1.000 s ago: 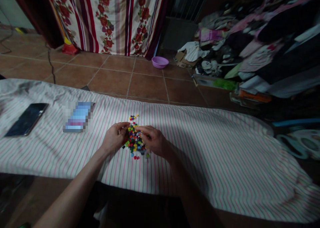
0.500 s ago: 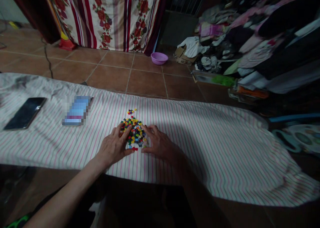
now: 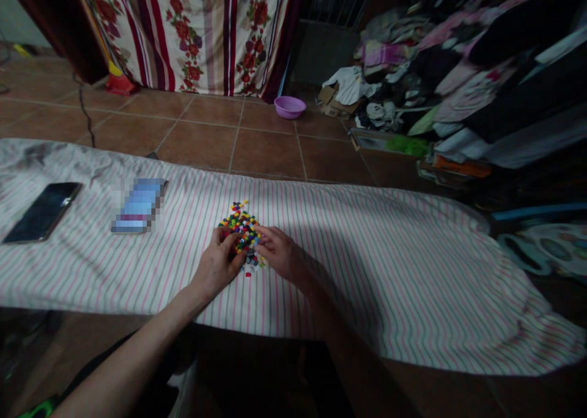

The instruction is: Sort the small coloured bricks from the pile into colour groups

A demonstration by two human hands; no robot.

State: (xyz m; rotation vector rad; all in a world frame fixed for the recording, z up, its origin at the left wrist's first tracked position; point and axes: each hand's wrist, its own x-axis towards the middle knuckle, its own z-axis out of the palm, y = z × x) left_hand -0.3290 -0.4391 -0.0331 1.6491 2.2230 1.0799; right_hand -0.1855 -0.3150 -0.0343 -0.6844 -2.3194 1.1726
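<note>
A heap of small multicoloured toy bricks (image 3: 247,222) lies on a striped cloth (image 3: 284,308). My left hand (image 3: 220,259) rests at the heap's left side, fingers curved over the bricks and the thumb apart from them at the near edge. From the right, my right hand (image 3: 279,253) reaches in with its fingertips and thumb at the bricks, a gap between them. Some bricks under the fingers are hidden. One red brick (image 3: 248,275) sits apart on the near side, and a few loose bricks (image 3: 238,205) lie just beyond the heap.
Left on the cloth are a dark phone (image 3: 43,213) and a blurred-out device (image 3: 140,207). On the tiled floor beyond stands a purple basin (image 3: 290,106) near a floral curtain (image 3: 206,39). Piled clothes (image 3: 413,69) fill the far right.
Both hands have drawn their fingers and thumbs inward over the heap; the thumbs have moved away from me. The near bricks have been pushed about, leaving one red brick apart.
</note>
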